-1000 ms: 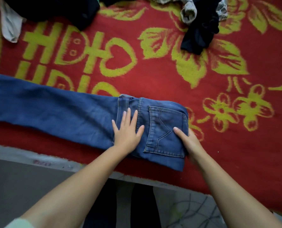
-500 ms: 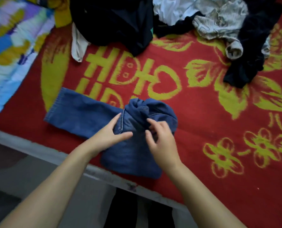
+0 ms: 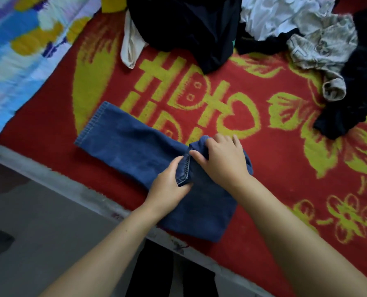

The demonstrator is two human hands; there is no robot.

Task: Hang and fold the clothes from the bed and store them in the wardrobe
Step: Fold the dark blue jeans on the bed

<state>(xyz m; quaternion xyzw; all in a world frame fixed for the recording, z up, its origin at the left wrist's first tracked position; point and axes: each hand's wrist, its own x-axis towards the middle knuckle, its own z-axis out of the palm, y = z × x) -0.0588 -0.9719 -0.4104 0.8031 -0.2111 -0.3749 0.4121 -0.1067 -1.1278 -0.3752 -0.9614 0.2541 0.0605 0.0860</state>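
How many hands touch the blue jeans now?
2. The left hand grips the stitched edge of the jeans; the right hand presses the fold beside it.

- One head-worn camera looked forward and steeply down, close above the bed's near edge [image 3: 105, 200]
- Both forearms entered from the bottom; the floor [image 3: 39, 232] showed lower left

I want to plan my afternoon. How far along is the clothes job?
Early. Done: nothing visibly stored. In hand: both hands, left and right, grip the half-folded jeans. Left: the black garments and pale shirts piled on the red blanket.
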